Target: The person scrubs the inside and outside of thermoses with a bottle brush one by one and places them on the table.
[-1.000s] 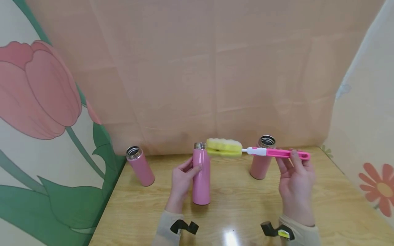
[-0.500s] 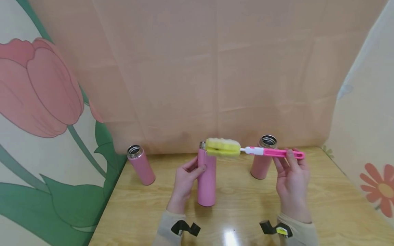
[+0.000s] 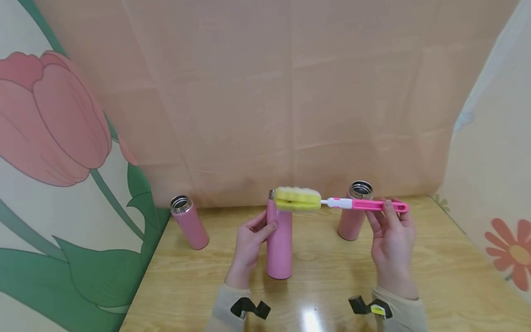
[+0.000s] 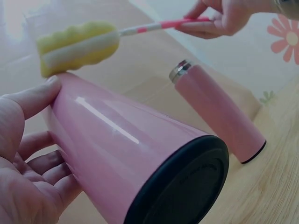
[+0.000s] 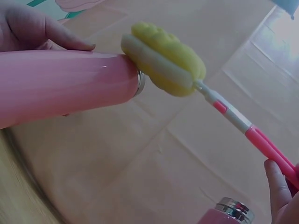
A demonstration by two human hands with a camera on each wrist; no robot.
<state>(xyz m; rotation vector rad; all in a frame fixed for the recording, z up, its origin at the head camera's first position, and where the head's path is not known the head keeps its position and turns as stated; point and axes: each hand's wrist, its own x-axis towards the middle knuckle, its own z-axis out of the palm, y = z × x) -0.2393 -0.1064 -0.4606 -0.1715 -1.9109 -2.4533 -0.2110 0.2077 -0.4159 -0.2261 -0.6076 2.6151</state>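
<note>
In the head view my left hand (image 3: pixel 249 240) grips a pink metal bottle (image 3: pixel 280 249) by its upper side. The left wrist view shows the bottle's dark base (image 4: pixel 182 182) raised off the table. My right hand (image 3: pixel 393 242) pinches the pink handle (image 3: pixel 369 205) of a bottle brush, held level. Its yellow and white sponge head (image 3: pixel 296 199) lies across the upper side of the held bottle, near the neck. In the right wrist view the sponge head (image 5: pixel 163 60) touches the bottle's shoulder beside its steel rim (image 5: pixel 140 84), outside the mouth.
Two more pink bottles stand uncapped on the wooden table (image 3: pixel 323 286): one at the left (image 3: pixel 191 226), another at the right (image 3: pixel 350 223) behind the brush handle. A peach cloth (image 3: pixel 265 101) hangs behind the table. Walls with printed flowers rise on both sides.
The held bottle has shifted right and tilted slightly, its mouth turning away. The brush has moved a little to the left with my right hand. The standing bottles have not moved.
</note>
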